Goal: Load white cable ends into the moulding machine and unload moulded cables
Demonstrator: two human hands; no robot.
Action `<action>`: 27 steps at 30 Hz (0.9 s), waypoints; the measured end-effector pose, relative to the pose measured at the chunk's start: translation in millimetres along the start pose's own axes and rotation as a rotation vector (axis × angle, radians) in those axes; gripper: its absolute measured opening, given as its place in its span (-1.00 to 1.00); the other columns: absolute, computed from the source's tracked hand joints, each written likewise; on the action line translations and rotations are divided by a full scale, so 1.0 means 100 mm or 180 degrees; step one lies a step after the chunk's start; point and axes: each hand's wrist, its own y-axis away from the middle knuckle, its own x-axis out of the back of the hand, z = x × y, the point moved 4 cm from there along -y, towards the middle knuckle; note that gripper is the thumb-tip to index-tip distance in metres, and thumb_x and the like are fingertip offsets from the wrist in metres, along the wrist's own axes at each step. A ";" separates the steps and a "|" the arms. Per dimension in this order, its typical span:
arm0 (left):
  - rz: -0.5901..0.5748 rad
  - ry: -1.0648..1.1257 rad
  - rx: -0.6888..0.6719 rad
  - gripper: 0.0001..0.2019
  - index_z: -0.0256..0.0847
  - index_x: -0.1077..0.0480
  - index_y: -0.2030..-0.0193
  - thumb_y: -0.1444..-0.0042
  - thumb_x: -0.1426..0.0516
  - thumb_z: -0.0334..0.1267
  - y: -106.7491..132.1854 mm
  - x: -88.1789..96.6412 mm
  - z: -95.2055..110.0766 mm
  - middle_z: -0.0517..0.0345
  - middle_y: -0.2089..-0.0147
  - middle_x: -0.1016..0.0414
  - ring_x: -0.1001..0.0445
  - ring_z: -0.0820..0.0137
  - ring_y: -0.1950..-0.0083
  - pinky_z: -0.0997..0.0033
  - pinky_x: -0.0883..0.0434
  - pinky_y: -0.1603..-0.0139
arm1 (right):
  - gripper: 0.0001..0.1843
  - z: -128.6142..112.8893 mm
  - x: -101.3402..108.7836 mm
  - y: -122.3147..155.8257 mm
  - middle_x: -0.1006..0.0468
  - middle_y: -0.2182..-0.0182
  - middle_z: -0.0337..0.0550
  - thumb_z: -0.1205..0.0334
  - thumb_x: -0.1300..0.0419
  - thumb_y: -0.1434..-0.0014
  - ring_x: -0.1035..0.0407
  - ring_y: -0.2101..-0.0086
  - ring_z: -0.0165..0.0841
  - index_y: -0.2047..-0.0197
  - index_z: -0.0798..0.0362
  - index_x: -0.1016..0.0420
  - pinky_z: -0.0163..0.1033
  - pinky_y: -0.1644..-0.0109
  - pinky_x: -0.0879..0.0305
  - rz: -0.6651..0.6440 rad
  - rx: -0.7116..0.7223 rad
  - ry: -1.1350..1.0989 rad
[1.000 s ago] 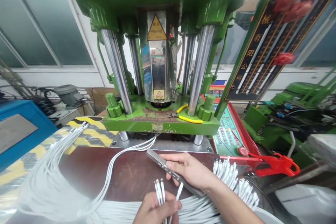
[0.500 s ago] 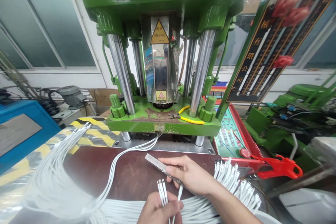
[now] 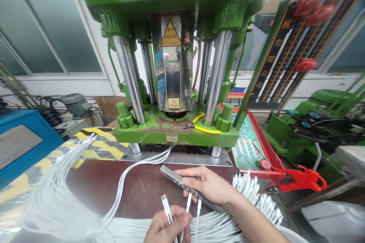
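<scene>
Over the bench [image 3: 91,184], head view: my right hand [image 3: 205,186] grips a metal bar [image 3: 172,175]; my left hand [image 3: 170,224] pinches white cables [image 3: 168,214], one plug [image 3: 189,198] at the bar's edge, a second plug [image 3: 199,207] beside it, seemingly seated. Tilting the bar could unseat that; crooked pushing might bend a tip.

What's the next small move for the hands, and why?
Probably the left hand should ease its pinched cable end into the metal bar: that tip is at the bar's edge, the right hand grips the bar, and a neighbouring cable appears lodged there. Whether the tip is seated is hidden.
</scene>
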 end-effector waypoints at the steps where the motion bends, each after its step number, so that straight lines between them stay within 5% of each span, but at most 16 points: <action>1: 0.0025 -0.0026 0.0024 -0.60 -0.32 -0.42 0.42 0.13 -0.24 0.06 0.00 0.00 0.01 0.16 0.64 -0.36 -0.18 0.55 0.64 0.54 0.03 0.63 | -0.53 0.00 0.00 0.00 -0.47 0.49 -0.23 0.00 -0.11 -0.14 -0.21 0.59 -0.52 -0.11 -0.06 -0.34 -0.34 0.48 -0.16 -0.0017 -0.0018 -0.0007; 12: 0.0325 -0.0411 0.0002 -0.64 -0.30 -0.39 0.51 0.14 -0.20 0.03 0.00 0.00 0.05 0.15 0.66 -0.36 -0.17 0.53 0.68 0.52 0.01 0.65 | -0.55 0.03 -0.03 0.01 -0.44 0.49 -0.23 0.00 -0.12 -0.14 -0.20 0.57 -0.51 -0.07 -0.03 -0.38 -0.34 0.46 -0.18 -0.0024 -0.0035 -0.0032; 22: 0.0149 -0.0347 -0.0171 -0.64 -0.31 -0.37 0.53 0.11 -0.19 0.02 -0.07 -0.01 0.03 0.12 0.64 -0.41 -0.26 0.50 0.68 0.50 -0.06 0.64 | -0.55 0.03 -0.06 0.02 -0.42 0.49 -0.26 -0.01 -0.12 -0.14 -0.19 0.56 -0.52 -0.08 -0.09 -0.37 -0.33 0.45 -0.21 0.0042 -0.0029 0.0029; 27: 0.0012 0.0643 -0.0049 -0.61 -0.28 -0.34 0.35 0.17 -0.28 0.00 -0.03 -0.08 0.04 0.07 0.50 -0.48 -0.42 0.36 0.57 0.45 -0.21 0.55 | -0.53 0.03 -0.01 0.02 -0.44 0.47 -0.23 0.03 -0.14 -0.12 -0.30 0.53 -0.47 -0.09 -0.04 -0.36 -0.29 0.43 -0.30 -0.0095 -0.0062 -0.0272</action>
